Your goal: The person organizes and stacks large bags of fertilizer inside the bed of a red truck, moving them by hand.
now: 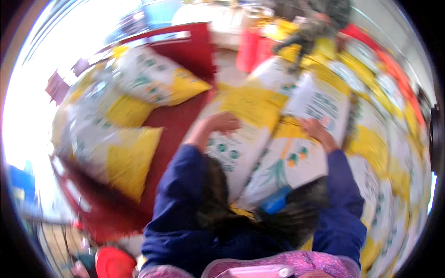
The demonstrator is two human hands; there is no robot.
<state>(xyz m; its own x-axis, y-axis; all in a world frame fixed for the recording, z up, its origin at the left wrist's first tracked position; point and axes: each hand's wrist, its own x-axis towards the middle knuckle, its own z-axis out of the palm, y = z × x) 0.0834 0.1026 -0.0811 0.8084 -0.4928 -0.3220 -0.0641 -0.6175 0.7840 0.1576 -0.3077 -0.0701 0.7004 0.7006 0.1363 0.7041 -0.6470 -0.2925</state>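
Observation:
White-and-yellow plastic sacks with green print lie in front of me. Over the left sack (245,139), my left hand (223,123) is held with its fingers loosely bent and apart, nothing visible in them. My right hand (316,129) rests at the upper part of the sack with a plant picture (287,157), beside the edge of the white-and-yellow sack beyond it (320,104). Its fingers look stretched out, though motion smears them. A small blue object (275,200) shows at the near end of the sacks, by my knee.
A dark red slatted-edge bin or cart (171,129) stands at the left, with several similar sacks (134,153) inside. Stacked sacks (371,139) line the right side. Another person (320,28) is at the far end. Red containers (255,48) stand beyond; a red round lid (115,263) lies lower left.

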